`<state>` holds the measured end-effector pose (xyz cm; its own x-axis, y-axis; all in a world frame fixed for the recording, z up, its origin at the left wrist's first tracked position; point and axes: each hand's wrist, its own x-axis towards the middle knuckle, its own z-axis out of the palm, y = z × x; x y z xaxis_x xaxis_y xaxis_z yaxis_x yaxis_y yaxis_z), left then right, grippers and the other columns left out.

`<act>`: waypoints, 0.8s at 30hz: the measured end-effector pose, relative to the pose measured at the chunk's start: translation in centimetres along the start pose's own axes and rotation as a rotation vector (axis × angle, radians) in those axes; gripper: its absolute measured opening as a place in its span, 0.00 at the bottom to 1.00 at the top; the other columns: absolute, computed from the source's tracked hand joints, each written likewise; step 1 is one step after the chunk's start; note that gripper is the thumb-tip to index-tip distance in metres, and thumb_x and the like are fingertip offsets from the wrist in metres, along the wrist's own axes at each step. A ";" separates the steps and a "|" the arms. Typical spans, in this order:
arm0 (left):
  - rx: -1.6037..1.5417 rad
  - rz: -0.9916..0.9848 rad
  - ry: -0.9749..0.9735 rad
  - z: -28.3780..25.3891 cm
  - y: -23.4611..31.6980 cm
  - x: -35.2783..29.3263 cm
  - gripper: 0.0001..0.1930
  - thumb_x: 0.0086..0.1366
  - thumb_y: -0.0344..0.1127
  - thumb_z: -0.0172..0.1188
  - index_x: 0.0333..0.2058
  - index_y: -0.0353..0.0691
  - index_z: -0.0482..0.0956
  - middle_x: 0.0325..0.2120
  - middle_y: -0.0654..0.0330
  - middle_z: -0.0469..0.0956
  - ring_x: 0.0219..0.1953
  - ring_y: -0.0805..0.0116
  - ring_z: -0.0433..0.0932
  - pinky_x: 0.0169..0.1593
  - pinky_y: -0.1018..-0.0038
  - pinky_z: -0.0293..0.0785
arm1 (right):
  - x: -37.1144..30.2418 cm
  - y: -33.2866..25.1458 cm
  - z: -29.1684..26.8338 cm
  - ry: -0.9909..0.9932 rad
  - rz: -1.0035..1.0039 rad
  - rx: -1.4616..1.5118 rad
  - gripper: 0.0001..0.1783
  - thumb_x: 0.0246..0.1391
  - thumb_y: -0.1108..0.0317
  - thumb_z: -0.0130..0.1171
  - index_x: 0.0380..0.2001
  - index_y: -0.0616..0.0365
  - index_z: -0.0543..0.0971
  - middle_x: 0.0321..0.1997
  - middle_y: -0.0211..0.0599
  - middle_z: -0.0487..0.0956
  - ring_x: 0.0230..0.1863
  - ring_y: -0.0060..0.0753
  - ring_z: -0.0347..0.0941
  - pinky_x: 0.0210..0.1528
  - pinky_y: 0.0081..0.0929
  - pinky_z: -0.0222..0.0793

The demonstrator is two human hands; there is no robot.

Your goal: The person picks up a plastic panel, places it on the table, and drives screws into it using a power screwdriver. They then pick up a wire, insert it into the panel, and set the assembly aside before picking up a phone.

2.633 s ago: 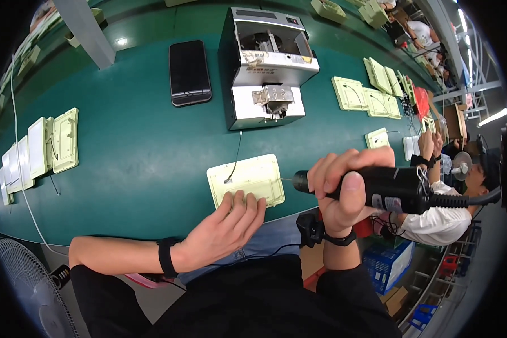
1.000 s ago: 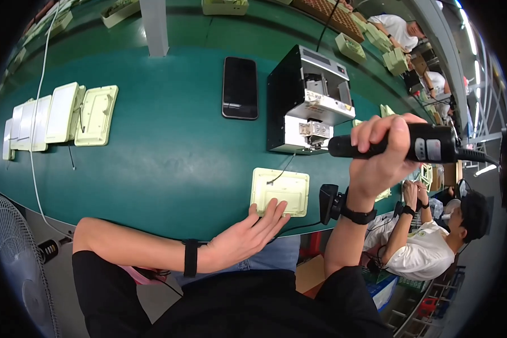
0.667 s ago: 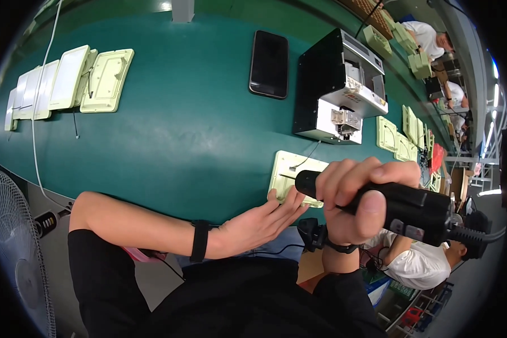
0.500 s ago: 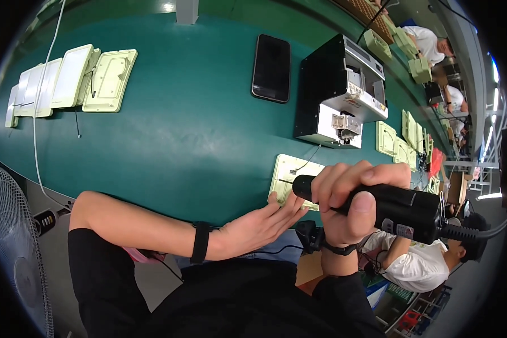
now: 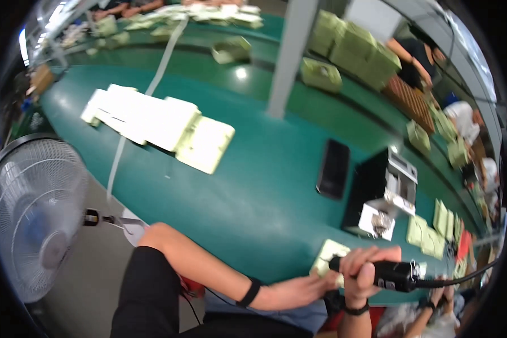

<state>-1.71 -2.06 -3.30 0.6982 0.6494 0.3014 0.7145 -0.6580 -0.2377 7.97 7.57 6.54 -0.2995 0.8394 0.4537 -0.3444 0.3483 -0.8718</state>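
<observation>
My right hand (image 5: 359, 276) is wrapped around a black corded electric screwdriver (image 5: 399, 275), held level with its nose pointing left. Under that nose lies a small pale green plastic panel (image 5: 329, 251) on the green table. My left hand (image 5: 298, 293) reaches in from the left, and its stretched fingers hold the panel's near edge. Blur and the right hand hide part of the fingertips. The bit's tip is too blurred to tell whether it touches a screw.
A black-and-white machine (image 5: 384, 194) stands beyond the panel, with a black phone (image 5: 333, 169) left of it. Overlapping pale panels (image 5: 205, 144) lie at far left, crossed by a white cable (image 5: 116, 166). More panels (image 5: 425, 234) lie right. A fan (image 5: 39, 219) stands left; a grey post (image 5: 284, 62) rises behind.
The view has swung left and up, so everything sits further right and lower. The screwdriver stays in my right hand over the panel, and my left hand stays at the panel's edge.
</observation>
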 end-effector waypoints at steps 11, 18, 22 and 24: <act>0.045 -0.010 0.034 0.2 -0.7 -0.2 0.33 0.71 0.44 0.47 0.70 0.30 0.63 0.69 0.42 0.64 0.68 0.50 0.65 0.64 0.61 0.67 | 1.1 -1.6 -0.1 -0.048 -0.133 0.052 0.23 0.61 0.57 0.67 0.42 0.54 0.62 0.18 0.30 0.65 0.12 0.24 0.59 0.15 0.23 0.62; -0.526 -0.053 0.097 -1.0 -4.8 3.2 0.42 0.61 0.53 0.62 0.66 0.29 0.67 0.65 0.41 0.68 0.68 0.51 0.66 0.63 0.60 0.67 | 4.5 -6.2 -3.8 0.053 -0.359 -0.075 0.17 0.65 0.59 0.60 0.45 0.55 0.65 0.19 0.31 0.65 0.14 0.24 0.59 0.18 0.21 0.61; -0.423 -0.164 0.137 1.1 -7.1 3.8 0.42 0.58 0.55 0.67 0.60 0.24 0.69 0.60 0.41 0.71 0.59 0.50 0.73 0.58 0.61 0.71 | 4.5 -7.5 -6.5 0.049 -0.363 -0.096 0.15 0.65 0.62 0.60 0.43 0.55 0.64 0.21 0.34 0.68 0.16 0.27 0.63 0.18 0.27 0.64; -0.556 -0.229 -0.050 -0.7 -7.8 3.8 0.42 0.58 0.56 0.68 0.59 0.23 0.70 0.53 0.45 0.74 0.52 0.53 0.74 0.57 0.62 0.71 | 5.5 -6.9 -6.0 0.094 -0.355 -0.039 0.13 0.65 0.65 0.58 0.43 0.56 0.66 0.21 0.34 0.68 0.17 0.27 0.64 0.18 0.29 0.66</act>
<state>-4.69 5.23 0.32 0.5404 0.8063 0.2406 0.7264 -0.5914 0.3502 13.99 12.30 13.98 -0.0835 0.6977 0.7115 -0.3775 0.6387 -0.6705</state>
